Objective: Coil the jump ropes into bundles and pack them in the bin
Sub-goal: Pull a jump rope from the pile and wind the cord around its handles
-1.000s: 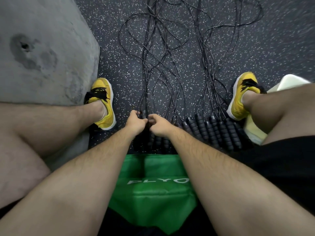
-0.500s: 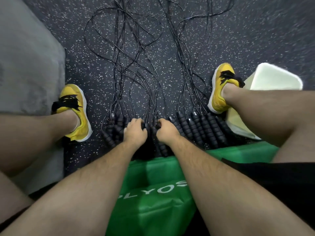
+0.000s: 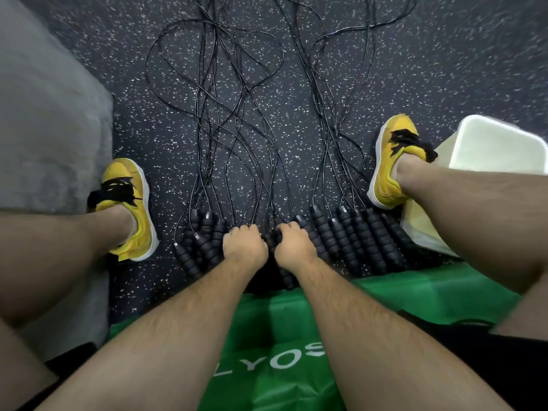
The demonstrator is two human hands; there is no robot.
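Note:
Several black jump ropes (image 3: 237, 120) lie stretched away from me over the speckled floor, their cords crossing and tangled. Their ribbed black handles (image 3: 350, 235) sit in a row just in front of the green box I sit on. My left hand (image 3: 244, 247) and my right hand (image 3: 292, 244) are side by side in the middle of that row, each with fingers curled round a handle. The handles under the hands are mostly hidden. A white bin (image 3: 498, 146) stands at the right, behind my right leg.
A grey padded block (image 3: 50, 123) fills the left side. My feet in yellow shoes, the left one (image 3: 127, 209) and the right one (image 3: 394, 164), flank the handles. The green box (image 3: 281, 336) is under me.
The view has swung, so more handles on the left and more of the white bin show. Both hands have stayed low on the middle handles, slightly further apart than a second ago.

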